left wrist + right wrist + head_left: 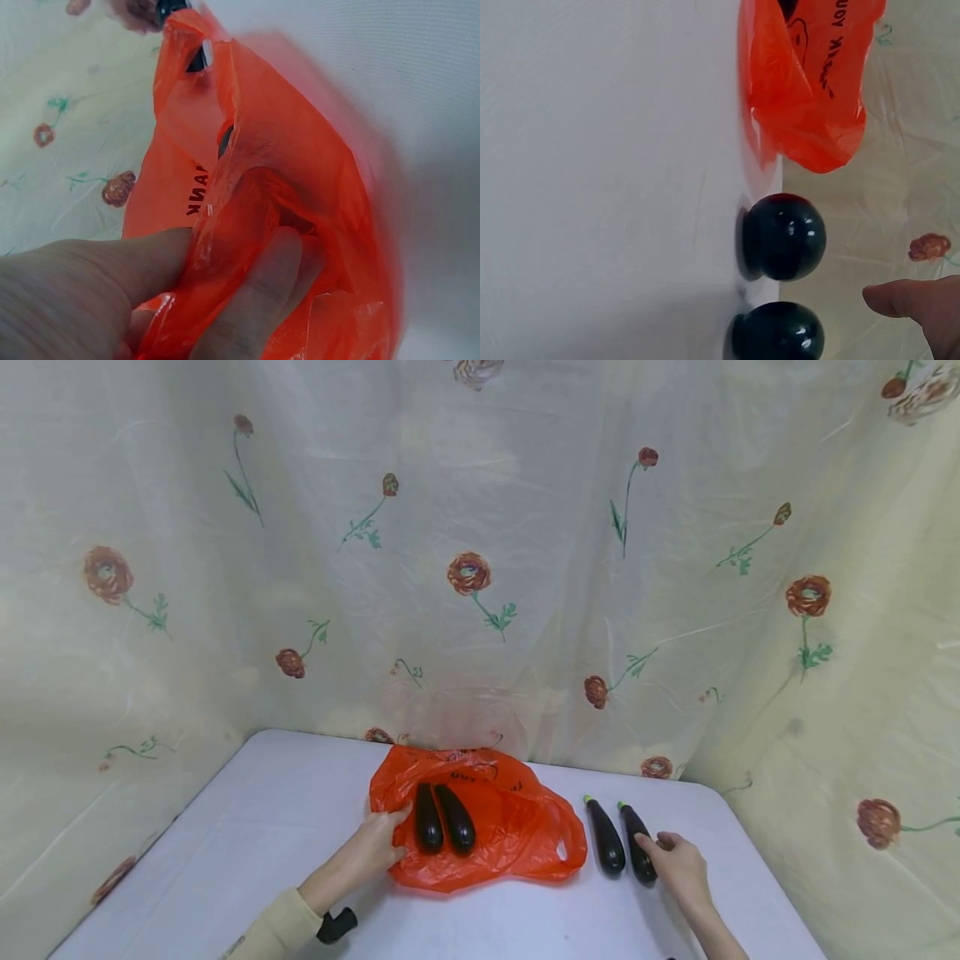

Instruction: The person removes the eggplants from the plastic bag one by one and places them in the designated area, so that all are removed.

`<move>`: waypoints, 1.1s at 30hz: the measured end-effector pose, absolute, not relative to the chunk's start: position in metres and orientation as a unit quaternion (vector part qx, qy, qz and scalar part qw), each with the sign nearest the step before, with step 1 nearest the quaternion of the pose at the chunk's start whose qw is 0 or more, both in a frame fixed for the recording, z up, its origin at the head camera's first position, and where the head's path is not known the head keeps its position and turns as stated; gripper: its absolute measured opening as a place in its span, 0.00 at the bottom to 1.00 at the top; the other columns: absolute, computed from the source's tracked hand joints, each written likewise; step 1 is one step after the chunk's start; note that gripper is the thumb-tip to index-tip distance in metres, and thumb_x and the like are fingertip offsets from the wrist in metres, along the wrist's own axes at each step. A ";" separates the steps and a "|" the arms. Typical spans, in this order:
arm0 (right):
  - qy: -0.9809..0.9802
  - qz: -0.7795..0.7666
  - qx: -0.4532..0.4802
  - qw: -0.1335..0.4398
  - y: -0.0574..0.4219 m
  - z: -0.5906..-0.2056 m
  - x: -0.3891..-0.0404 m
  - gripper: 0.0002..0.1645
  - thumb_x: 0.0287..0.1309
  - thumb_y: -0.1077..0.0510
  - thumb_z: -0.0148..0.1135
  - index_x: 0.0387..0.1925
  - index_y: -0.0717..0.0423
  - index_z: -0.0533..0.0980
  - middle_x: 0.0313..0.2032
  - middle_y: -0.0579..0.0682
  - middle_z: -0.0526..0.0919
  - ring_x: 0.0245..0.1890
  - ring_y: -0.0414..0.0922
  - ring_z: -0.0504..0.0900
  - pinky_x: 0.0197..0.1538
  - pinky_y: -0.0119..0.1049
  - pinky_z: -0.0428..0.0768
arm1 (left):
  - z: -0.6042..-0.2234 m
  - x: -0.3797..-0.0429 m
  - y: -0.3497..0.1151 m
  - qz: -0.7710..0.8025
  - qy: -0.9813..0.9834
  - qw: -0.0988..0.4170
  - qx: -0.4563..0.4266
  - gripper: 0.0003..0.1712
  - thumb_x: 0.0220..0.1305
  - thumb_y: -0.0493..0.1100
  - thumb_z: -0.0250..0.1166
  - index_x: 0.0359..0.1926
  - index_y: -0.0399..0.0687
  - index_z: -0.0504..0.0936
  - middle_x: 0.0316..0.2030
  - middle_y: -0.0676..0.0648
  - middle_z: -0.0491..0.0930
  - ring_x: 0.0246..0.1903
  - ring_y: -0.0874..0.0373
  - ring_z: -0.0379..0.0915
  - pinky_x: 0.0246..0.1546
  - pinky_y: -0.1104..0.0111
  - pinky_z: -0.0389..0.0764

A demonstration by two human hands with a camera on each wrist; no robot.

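Observation:
A red plastic bag (517,852) lies spread on the white table. Two dark eggplants, a left one (427,820) and a right one (456,820), rest side by side on the bag. My left hand (378,843) pinches the bag's left edge; in the left wrist view, thumb and fingers have the red film (285,150) between them. Right of the bag lie two more eggplants, the inner one (606,839) and the outer one (633,831). My right hand (678,864) hovers at the outer eggplant, its digits spread. One digit (907,298) appears apart from both eggplants in the right wrist view.
The white table (285,810) has rounded far corners. A flowered plastic sheet (525,635) hangs behind it and along both sides. Below my left wrist, a black piece (337,927) shows at the sleeve.

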State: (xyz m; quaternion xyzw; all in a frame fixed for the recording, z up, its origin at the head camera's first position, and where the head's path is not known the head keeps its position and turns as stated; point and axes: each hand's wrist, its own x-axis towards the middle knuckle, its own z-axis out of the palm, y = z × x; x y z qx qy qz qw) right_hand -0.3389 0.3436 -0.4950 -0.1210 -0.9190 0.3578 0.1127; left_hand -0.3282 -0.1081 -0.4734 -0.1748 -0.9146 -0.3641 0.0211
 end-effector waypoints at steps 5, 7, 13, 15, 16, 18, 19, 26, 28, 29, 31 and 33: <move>-0.916 0.365 -0.122 0.116 0.338 -0.490 -0.337 0.40 0.62 0.42 0.58 0.58 0.76 0.69 0.54 0.72 0.76 0.55 0.67 0.74 0.56 0.55 0.74 | -0.474 -0.328 -0.108 -0.364 -0.915 0.023 -0.172 0.36 0.50 0.24 0.67 0.62 0.22 0.67 0.58 0.27 0.73 0.18 0.62 0.67 0.15 0.75 0.68; -0.915 0.368 -0.120 0.117 0.336 -0.487 -0.336 0.41 0.62 0.41 0.58 0.58 0.76 0.68 0.55 0.73 0.75 0.56 0.67 0.74 0.56 0.55 0.75 | -0.474 -0.328 -0.108 -0.363 -0.916 0.024 -0.170 0.36 0.50 0.25 0.68 0.62 0.22 0.67 0.58 0.27 0.73 0.19 0.62 0.68 0.15 0.75 0.69; -0.912 0.373 -0.116 0.129 0.331 -0.483 -0.336 0.40 0.62 0.42 0.58 0.57 0.75 0.70 0.56 0.72 0.75 0.55 0.65 0.76 0.53 0.52 0.78 | -0.474 -0.328 -0.108 -0.365 -0.916 0.018 -0.167 0.37 0.50 0.25 0.68 0.63 0.23 0.67 0.56 0.27 0.74 0.17 0.63 0.65 0.14 0.76 0.67; -0.910 0.373 -0.115 0.136 0.329 -0.482 -0.337 0.39 0.62 0.42 0.59 0.57 0.74 0.70 0.55 0.71 0.76 0.54 0.64 0.77 0.53 0.52 0.78 | -0.473 -0.328 -0.108 -0.365 -0.916 0.017 -0.167 0.37 0.51 0.25 0.68 0.63 0.23 0.67 0.55 0.27 0.75 0.16 0.63 0.64 0.14 0.76 0.67; -0.910 0.375 -0.113 0.139 0.327 -0.482 -0.338 0.38 0.62 0.43 0.59 0.57 0.74 0.71 0.55 0.71 0.76 0.54 0.64 0.77 0.53 0.52 0.78 | -0.473 -0.328 -0.108 -0.364 -0.916 0.017 -0.168 0.37 0.51 0.25 0.68 0.63 0.23 0.67 0.54 0.27 0.76 0.16 0.63 0.65 0.14 0.76 0.67; -0.907 0.381 -0.114 0.140 0.323 -0.479 -0.338 0.37 0.61 0.45 0.60 0.56 0.74 0.71 0.54 0.72 0.76 0.53 0.63 0.78 0.54 0.51 0.77 | -0.473 -0.328 -0.108 -0.365 -0.916 0.016 -0.166 0.37 0.51 0.25 0.67 0.63 0.23 0.67 0.54 0.28 0.76 0.16 0.63 0.66 0.15 0.75 0.68; -0.905 0.385 -0.113 0.139 0.320 -0.477 -0.338 0.36 0.61 0.46 0.60 0.57 0.74 0.71 0.54 0.72 0.76 0.54 0.63 0.78 0.54 0.52 0.77 | -0.473 -0.328 -0.108 -0.364 -0.916 0.016 -0.166 0.36 0.51 0.25 0.67 0.63 0.23 0.67 0.54 0.28 0.76 0.17 0.63 0.67 0.15 0.75 0.69; -0.901 0.396 -0.099 0.150 0.302 -0.467 -0.339 0.34 0.60 0.48 0.61 0.56 0.73 0.72 0.52 0.70 0.79 0.51 0.61 0.79 0.55 0.51 0.77 | -0.473 -0.329 -0.108 -0.364 -0.917 0.014 -0.165 0.36 0.51 0.25 0.68 0.63 0.24 0.67 0.57 0.28 0.74 0.21 0.61 0.71 0.17 0.74 0.73; -0.898 0.405 -0.094 0.147 0.296 -0.464 -0.339 0.34 0.60 0.48 0.62 0.56 0.72 0.72 0.52 0.69 0.79 0.52 0.61 0.79 0.55 0.51 0.76 | -0.472 -0.329 -0.108 -0.361 -0.918 0.013 -0.164 0.36 0.51 0.25 0.68 0.63 0.24 0.68 0.58 0.28 0.73 0.23 0.59 0.72 0.18 0.74 0.75; -0.896 0.410 -0.092 0.143 0.292 -0.462 -0.339 0.34 0.60 0.48 0.62 0.57 0.71 0.72 0.53 0.69 0.79 0.52 0.60 0.79 0.56 0.51 0.76 | -0.472 -0.329 -0.108 -0.360 -0.918 0.012 -0.163 0.36 0.51 0.25 0.68 0.63 0.24 0.68 0.58 0.28 0.73 0.24 0.59 0.72 0.20 0.74 0.77; -0.893 0.420 -0.091 0.132 0.285 -0.458 -0.338 0.34 0.61 0.47 0.61 0.58 0.70 0.71 0.54 0.68 0.78 0.53 0.60 0.79 0.57 0.51 0.76 | -0.472 -0.329 -0.108 -0.359 -0.919 0.011 -0.161 0.36 0.51 0.26 0.68 0.62 0.24 0.68 0.58 0.28 0.73 0.26 0.58 0.73 0.21 0.73 0.78; -0.892 0.427 -0.092 0.121 0.277 -0.454 -0.337 0.35 0.61 0.45 0.61 0.59 0.69 0.71 0.55 0.68 0.77 0.53 0.60 0.78 0.57 0.50 0.77 | -0.471 -0.329 -0.108 -0.356 -0.920 0.012 -0.161 0.36 0.51 0.26 0.68 0.62 0.24 0.68 0.58 0.29 0.73 0.27 0.58 0.73 0.22 0.74 0.78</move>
